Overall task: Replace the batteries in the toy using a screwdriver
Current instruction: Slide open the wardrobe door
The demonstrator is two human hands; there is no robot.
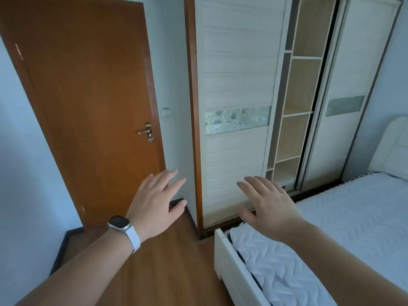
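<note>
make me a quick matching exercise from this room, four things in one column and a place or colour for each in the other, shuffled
1 door
2 watch
3 mattress
4 light switch

a white, quilted, on the right
b on the wall between door and wardrobe
c brown, with a metal handle
d on the wrist of the left hand

Pairs: 1-c, 2-d, 3-a, 4-b

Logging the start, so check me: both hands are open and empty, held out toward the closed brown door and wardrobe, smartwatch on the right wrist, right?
Not quite: the head view shows the smartwatch on the left wrist, not the right. The left hand and right hand are open and empty, held out toward the closed brown door and wardrobe.
</note>
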